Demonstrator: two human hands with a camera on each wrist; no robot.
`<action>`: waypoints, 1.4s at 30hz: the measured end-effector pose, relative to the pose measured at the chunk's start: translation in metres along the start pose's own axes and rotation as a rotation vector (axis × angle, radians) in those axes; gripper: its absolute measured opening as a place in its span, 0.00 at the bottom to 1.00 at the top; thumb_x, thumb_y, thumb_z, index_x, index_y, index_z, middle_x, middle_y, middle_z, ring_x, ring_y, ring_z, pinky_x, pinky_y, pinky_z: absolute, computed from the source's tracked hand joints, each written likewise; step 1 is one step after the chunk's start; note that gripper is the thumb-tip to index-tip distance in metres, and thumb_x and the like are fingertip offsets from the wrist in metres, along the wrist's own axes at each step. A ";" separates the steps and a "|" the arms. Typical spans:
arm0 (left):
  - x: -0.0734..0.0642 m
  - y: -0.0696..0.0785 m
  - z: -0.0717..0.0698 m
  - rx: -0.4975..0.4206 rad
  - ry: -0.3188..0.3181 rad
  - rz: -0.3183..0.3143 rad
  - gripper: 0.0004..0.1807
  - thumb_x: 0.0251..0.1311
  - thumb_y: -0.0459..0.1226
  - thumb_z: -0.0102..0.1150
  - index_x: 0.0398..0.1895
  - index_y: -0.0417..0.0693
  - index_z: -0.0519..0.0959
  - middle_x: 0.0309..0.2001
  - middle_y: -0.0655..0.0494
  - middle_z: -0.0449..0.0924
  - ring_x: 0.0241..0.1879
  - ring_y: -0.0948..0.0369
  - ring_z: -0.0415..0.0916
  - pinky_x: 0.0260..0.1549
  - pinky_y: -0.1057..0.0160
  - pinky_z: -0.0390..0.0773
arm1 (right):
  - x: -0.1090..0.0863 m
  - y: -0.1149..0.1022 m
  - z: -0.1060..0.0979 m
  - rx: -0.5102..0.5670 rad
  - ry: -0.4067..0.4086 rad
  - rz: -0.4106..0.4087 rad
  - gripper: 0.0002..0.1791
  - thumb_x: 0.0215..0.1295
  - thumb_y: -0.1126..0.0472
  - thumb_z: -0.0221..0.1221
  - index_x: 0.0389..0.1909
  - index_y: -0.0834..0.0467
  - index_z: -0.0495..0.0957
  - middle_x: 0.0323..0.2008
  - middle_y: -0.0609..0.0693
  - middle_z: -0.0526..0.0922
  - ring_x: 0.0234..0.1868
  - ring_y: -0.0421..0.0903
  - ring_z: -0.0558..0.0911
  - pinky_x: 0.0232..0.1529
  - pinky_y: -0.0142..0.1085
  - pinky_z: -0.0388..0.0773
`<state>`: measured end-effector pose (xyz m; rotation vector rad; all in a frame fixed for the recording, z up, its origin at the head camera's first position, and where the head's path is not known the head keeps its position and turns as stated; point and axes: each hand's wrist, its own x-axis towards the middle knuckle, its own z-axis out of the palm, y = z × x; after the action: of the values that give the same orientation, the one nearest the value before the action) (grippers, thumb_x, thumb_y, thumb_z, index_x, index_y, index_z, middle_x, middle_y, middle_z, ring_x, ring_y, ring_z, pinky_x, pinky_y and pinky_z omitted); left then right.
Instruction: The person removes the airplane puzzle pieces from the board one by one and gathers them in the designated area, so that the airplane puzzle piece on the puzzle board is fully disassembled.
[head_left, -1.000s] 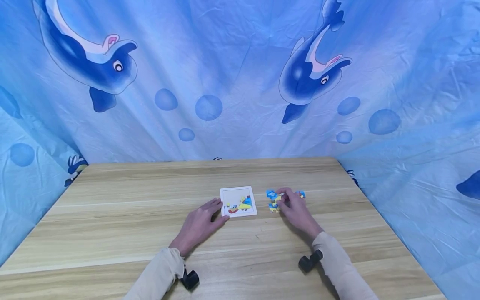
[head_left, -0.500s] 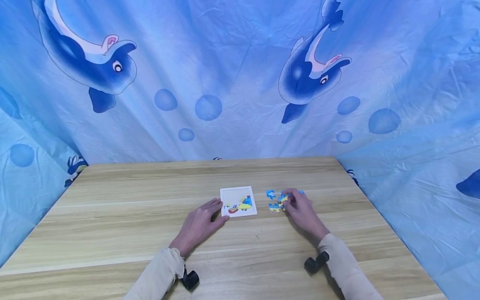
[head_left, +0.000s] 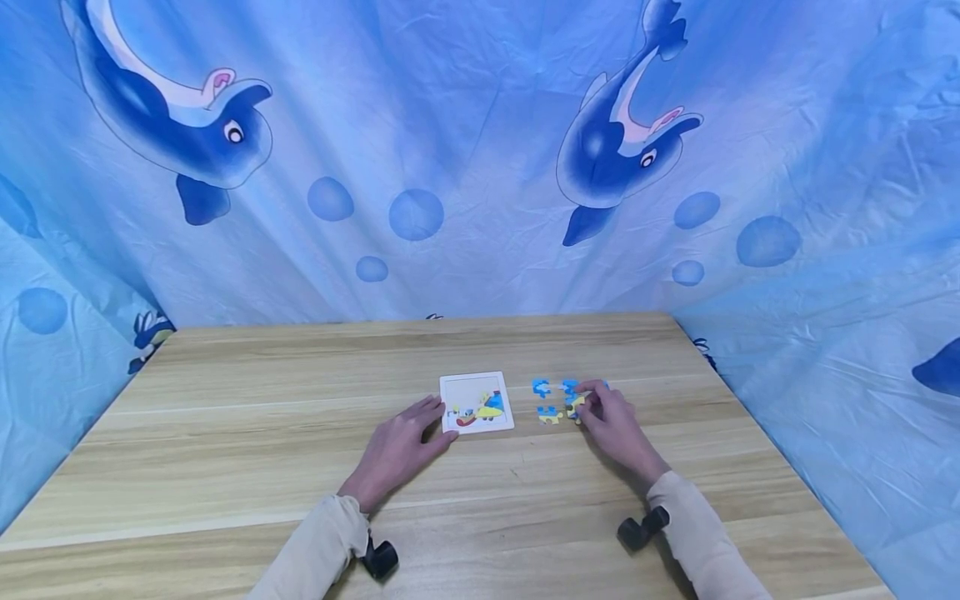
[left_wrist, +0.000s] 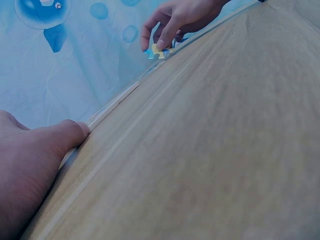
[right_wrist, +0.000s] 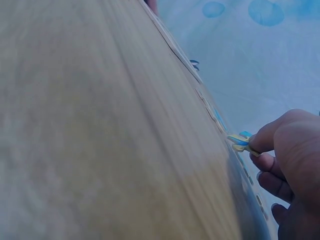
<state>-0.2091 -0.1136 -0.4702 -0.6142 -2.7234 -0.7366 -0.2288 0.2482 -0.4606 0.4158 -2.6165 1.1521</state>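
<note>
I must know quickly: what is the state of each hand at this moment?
Left hand: open, fingers touching the white jigsaw tray.
Right hand: closed, pinching a yellow-and-blue jigsaw piece.

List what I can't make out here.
Head: blue-edged jigsaw piece, mostly hidden by the right hand.
Head: picture details inside the square white tray, too small.
Left wrist: left hand, cut off by left edge.
Right wrist: pinched blue-and-yellow jigsaw piece, partly covered by fingers.
</note>
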 end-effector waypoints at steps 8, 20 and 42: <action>0.000 0.000 0.000 0.004 0.001 -0.008 0.33 0.68 0.56 0.64 0.66 0.43 0.80 0.68 0.46 0.76 0.68 0.48 0.72 0.62 0.44 0.75 | -0.004 0.004 -0.005 -0.001 -0.003 -0.006 0.15 0.69 0.72 0.62 0.54 0.64 0.77 0.33 0.48 0.78 0.40 0.50 0.74 0.48 0.48 0.65; -0.001 -0.001 0.000 0.012 0.005 -0.006 0.33 0.68 0.56 0.64 0.65 0.43 0.80 0.68 0.46 0.76 0.68 0.48 0.72 0.62 0.44 0.76 | -0.004 0.004 -0.005 -0.049 -0.009 0.004 0.13 0.68 0.70 0.63 0.52 0.62 0.80 0.31 0.45 0.78 0.39 0.48 0.72 0.51 0.54 0.61; 0.001 -0.002 0.003 0.019 0.031 0.030 0.32 0.67 0.55 0.65 0.64 0.41 0.81 0.66 0.44 0.78 0.66 0.47 0.74 0.60 0.44 0.77 | -0.006 -0.001 -0.004 -0.222 -0.004 0.027 0.12 0.67 0.68 0.65 0.51 0.63 0.82 0.32 0.46 0.76 0.44 0.57 0.72 0.48 0.57 0.62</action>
<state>-0.2112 -0.1137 -0.4731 -0.6332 -2.6842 -0.7068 -0.2226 0.2512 -0.4593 0.3381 -2.7219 0.8559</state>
